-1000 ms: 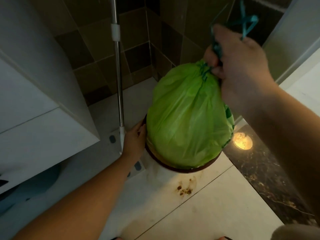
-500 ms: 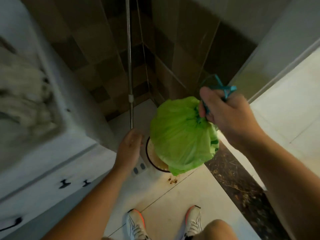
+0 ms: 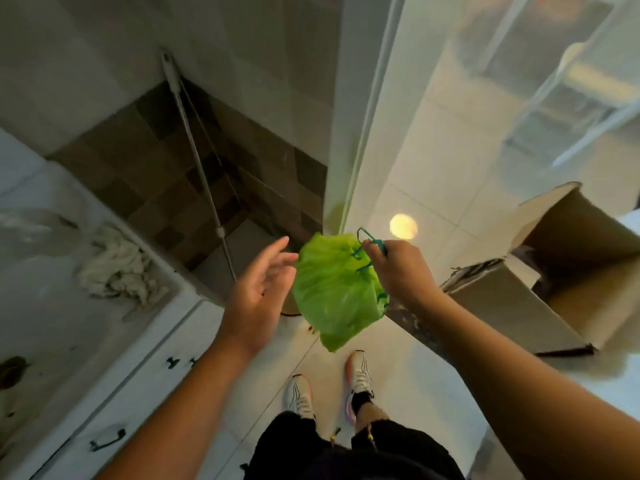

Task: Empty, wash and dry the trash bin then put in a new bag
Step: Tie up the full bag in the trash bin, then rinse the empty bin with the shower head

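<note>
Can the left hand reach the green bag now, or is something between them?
Probably yes. The left hand is open, its fingertips close beside the green bag that hangs from the right hand by its drawstring. Nothing shows between them.

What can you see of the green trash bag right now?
The green trash bag is thin, crinkled plastic, filled and cinched shut at the top by a teal drawstring. It hangs in the air, tilted, with its bottom corner pointing down above the floor. The right hand pinches the drawstring loops. The left hand, fingers straight, is beside the bag; contact is unclear.
</note>
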